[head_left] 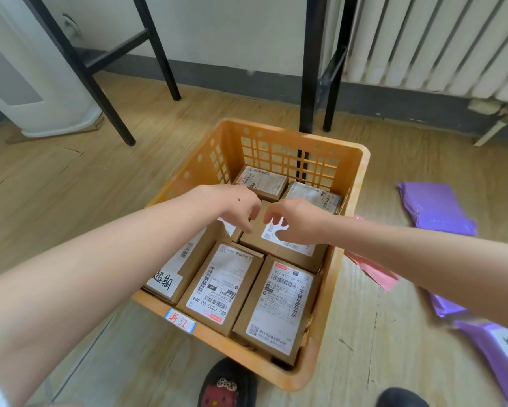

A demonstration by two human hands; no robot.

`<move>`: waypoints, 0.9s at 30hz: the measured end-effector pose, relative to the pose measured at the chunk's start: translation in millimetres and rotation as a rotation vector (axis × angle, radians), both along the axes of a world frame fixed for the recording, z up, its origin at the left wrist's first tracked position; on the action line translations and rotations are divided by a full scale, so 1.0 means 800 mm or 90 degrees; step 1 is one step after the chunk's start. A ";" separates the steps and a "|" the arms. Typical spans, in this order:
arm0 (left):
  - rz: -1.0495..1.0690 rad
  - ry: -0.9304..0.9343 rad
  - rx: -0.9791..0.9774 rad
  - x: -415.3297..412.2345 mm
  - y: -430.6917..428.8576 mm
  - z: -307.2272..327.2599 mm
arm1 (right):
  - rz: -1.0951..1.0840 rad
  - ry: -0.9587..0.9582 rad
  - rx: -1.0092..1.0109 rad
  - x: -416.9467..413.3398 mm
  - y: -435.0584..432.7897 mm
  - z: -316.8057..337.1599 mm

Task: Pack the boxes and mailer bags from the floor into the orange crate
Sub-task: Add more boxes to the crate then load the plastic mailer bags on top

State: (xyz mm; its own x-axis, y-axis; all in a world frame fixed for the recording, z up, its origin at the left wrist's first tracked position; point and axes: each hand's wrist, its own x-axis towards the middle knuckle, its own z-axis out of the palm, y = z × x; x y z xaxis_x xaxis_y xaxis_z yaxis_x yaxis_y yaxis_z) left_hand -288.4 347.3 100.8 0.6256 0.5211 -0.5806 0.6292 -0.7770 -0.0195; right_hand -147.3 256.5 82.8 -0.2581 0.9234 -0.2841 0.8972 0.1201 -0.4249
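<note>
Squarely on the pale wood-grain floor (pixel 70 201) sits the orange crate (pixel 355 183), a moulded plastic bin with rounded corners and walls pierced in a square lattice. Its near rim carries a small white tag (pixel 180 320) edged in blue, with red handwriting.

Inside, brown cardboard boxes lie flat and close together, each with a white printed shipping label. Two near boxes (pixel 217 286) lie side by side along the front wall. A long box (pixel 170 268) marked with thick black characters lies along the left wall, and two far boxes (pixel 261 182) lie against the back lattice.

Both bare forearms reach in over the middle box (pixel 257 229). The left hand (pixel 235 205) hangs at that box's left edge with its fingers curled downward; whether they grip the cardboard cannot be told. The right hand (pixel 297 220) has its fingers splayed and loosely bent, the tips on the box's label, wrapped round nothing.

On the floor to the right lies a glossy, crinkled purple mailer bag (pixel 435 207). A thin pink mailer bag (pixel 379 274) lies just beside the crate, and another purple bag (pixel 488 342) lies nearer. Behind stand black metal legs (pixel 310 83) and a white ribbed radiator (pixel 441 45).
</note>
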 end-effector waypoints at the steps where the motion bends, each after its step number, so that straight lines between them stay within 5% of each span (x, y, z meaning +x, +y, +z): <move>1: 0.011 0.003 -0.030 0.009 -0.008 0.001 | 0.010 -0.012 0.002 0.005 -0.005 0.005; 6: 0.034 0.074 -0.234 0.028 -0.056 -0.026 | 0.161 -0.289 -0.084 0.017 -0.045 0.002; 9: 0.020 0.109 -0.242 0.027 -0.071 -0.040 | 0.224 -0.402 -0.110 0.013 -0.064 -0.012; 21: 0.075 0.141 -0.230 0.050 -0.063 -0.033 | 0.109 -0.225 0.076 0.074 -0.062 -0.004; 27: 0.096 -0.188 -0.057 0.092 -0.056 -0.003 | 0.018 -0.120 0.237 0.116 -0.074 0.010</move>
State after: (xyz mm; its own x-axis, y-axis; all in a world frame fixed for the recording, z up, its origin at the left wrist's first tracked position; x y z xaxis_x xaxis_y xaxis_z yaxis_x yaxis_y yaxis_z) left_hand -214.4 302.5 98.7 0.6933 0.5757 -0.4335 0.7055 -0.6649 0.2452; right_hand -54.6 197.3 90.9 -0.2601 0.9653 0.0233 0.9492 0.2601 -0.1770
